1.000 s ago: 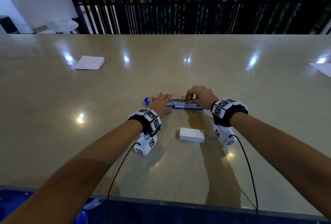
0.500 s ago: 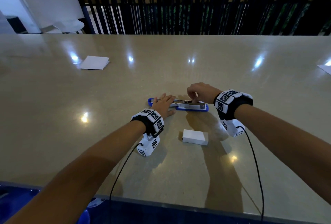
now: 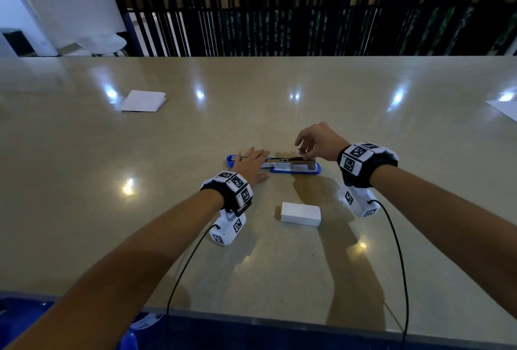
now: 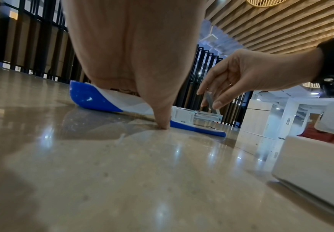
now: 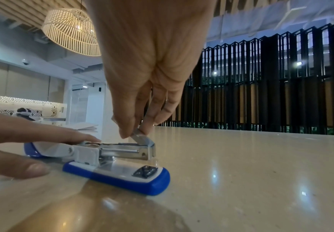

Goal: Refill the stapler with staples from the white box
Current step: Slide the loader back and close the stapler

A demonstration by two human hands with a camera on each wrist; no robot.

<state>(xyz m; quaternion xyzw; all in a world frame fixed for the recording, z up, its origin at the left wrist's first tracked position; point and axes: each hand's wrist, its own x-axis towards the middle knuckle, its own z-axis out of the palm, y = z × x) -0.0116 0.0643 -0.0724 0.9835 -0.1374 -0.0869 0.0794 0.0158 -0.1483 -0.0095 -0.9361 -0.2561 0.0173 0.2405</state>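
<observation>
Glossy beige stone forms the worktop [image 3: 84, 209], catching ceiling lights as bright spots, with a dark slatted screen behind its far edge. Nearest the front edge come both forearms, each wearing a black wrist band with patterned white marker blocks and a trailing black cable. Just beyond the wrists, between them, the white box [image 3: 300, 214] lies flat and closed on the stone, apart from both hands.

Farther in, about midway across the worktop, sits the stapler [image 3: 291, 166], a blue and white one folded open so its blue top cover lies flat to the left and its blue base to the right. The left hand [image 3: 250, 163] lies with straight fingers pressed flat over the opened cover, the thumb tip resting on the stone beside it. The right hand [image 3: 319, 141] hovers over the stapler's front end, thumb and forefinger pinching a strip of staples [image 5: 141, 136] that slants down into the metal magazine [image 5: 126, 149]; its remaining fingers hang loosely curved. In the right wrist view the strip's lower end touches the front of the channel while its upper end is raised between the fingertips.

Toward the far left lies a folded white paper [image 3: 143, 101], and another white sheet [image 3: 503, 109] meets the right edge.
</observation>
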